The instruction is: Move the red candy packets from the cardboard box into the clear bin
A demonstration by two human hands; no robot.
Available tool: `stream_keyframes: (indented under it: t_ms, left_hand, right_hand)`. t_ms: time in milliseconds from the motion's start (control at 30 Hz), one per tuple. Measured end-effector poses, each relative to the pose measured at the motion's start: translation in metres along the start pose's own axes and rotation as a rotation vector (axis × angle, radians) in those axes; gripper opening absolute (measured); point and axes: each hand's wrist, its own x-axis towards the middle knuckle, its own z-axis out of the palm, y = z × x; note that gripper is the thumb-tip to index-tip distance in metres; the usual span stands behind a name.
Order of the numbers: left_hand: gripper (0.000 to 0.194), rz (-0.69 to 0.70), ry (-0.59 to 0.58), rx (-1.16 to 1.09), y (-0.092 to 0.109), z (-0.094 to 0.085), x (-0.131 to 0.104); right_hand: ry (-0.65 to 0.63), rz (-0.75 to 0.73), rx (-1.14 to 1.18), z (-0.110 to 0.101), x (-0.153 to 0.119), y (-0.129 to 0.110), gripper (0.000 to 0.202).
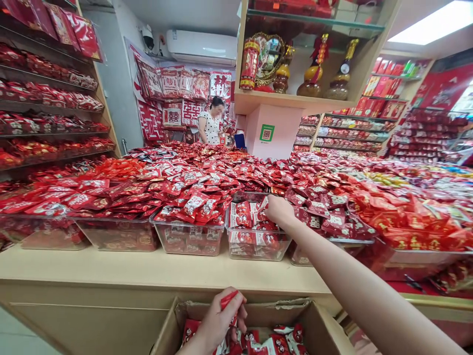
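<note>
Counter [111,268], right hand [280,211] seemingly on packet [263,203]

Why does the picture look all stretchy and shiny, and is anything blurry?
In the head view, the right arm looks stretched towards the bottom corner, probably by a wide lens; the ceiling light glares white at top right; a clear bin at the front has shiny edges; the far person's head is blurred into little squares.

Pretty clearly a shop, with clear plastic bins [188,241] of red packets mid-frame and stocked wire shelves [51,93] upper left.
</note>
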Motion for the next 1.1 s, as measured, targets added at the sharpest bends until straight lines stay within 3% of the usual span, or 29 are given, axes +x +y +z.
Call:
stream_keyframes:
  t_ms: [167, 300, 367, 433, 500, 533, 600, 667, 767, 867, 967, 1033, 1100]
  left_hand:
    - [0.026, 0.002, -0.076, 0.054, -0.004, 0.001, -0.001]
    - [0.023, -0.019, -0.112, 0.081, -0.007, 0.0, -0.002]
    - [0.022, -0.018, -0.094, 0.094, -0.006, 0.0, -0.003]
    - [0.021, -0.008, -0.074, 0.089, -0.004, 0.0, -0.005]
    - [0.024, -0.02, -0.066, 0.032, 0.0, 0.0, -0.006]
    - [0.027, -0.029, -0.062, -0.009, 0.002, 0.0, -0.007]
    - [0.037, -0.028, -0.074, -0.062, 0.004, 0.001, -0.007]
    - [0.04, 0.004, -0.118, -0.011, 0.002, 0.001, -0.007]
    - [0.036, -0.021, -0.186, 0.159, -0.009, 0.002, -0.005]
    - [0.025, -0.091, -0.192, 0.247, -0.02, 0.004, -0.005]
    - [0.021, -0.056, -0.184, 0.297, -0.019, 0.006, -0.005]
    - [0.02, -0.01, -0.108, 0.316, -0.013, 0.006, -0.005]
    - [0.022, 0.015, -0.002, 0.282, -0.005, 0.006, -0.005]
  right_hand:
    - [0.018, -0.049, -0.054, 0.008, -0.004, -0.001, 0.016]
    - [0.196, -0.063, -0.025, -0.012, -0.012, -0.008, 0.026]
    - [0.327, -0.13, 0.096, -0.025, -0.034, -0.01, 0.03]
    - [0.368, -0.254, 0.301, -0.029, -0.071, -0.01, 0.029]
    - [0.26, -0.382, 0.504, -0.015, -0.118, -0.009, 0.03]
    - [0.145, -0.418, 0.561, -0.003, -0.142, -0.008, 0.036]
    - [-0.109, -0.445, 0.518, 0.03, -0.182, -0.006, 0.065]
    - [-0.287, -0.375, 0.499, 0.063, -0.207, -0.004, 0.084]
    - [-0.43, -0.266, 0.543, 0.096, -0.218, 0.0, 0.092]
    - [-0.516, -0.289, 0.564, 0.107, -0.216, 0.002, 0.094]
    - [-0.544, -0.364, 0.618, 0.106, -0.213, 0.006, 0.088]
    - [-0.47, -0.397, 0.642, 0.098, -0.212, 0.011, 0.077]
    - [-0.298, -0.337, 0.671, 0.086, -0.213, 0.018, 0.065]
